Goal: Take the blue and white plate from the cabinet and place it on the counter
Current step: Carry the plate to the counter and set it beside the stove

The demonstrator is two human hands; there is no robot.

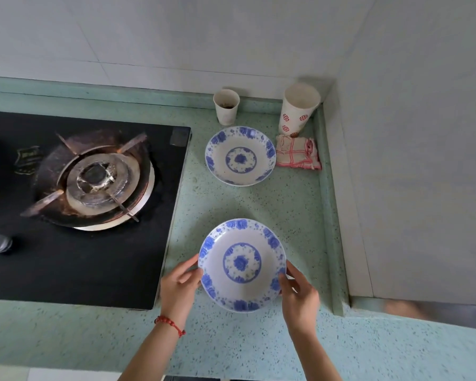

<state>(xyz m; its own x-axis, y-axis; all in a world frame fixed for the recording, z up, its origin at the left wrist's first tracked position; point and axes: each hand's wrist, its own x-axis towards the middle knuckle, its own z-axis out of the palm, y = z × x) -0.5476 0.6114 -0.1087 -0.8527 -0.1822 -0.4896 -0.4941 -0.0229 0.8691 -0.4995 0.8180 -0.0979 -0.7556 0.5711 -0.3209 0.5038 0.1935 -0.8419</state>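
Plate (242, 265) between left hand (179, 287) and right hand (300, 295)

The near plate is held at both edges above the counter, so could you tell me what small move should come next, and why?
Probably lower the near plate straight down onto the counter and let go. The left hand and right hand pinch its opposite rims, the green surface beneath looks bare, and the far plate and stove sit well apart from it.

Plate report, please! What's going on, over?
Both hands grip near plate, low over counter. Second plate behind, apart. Nothing blocking.
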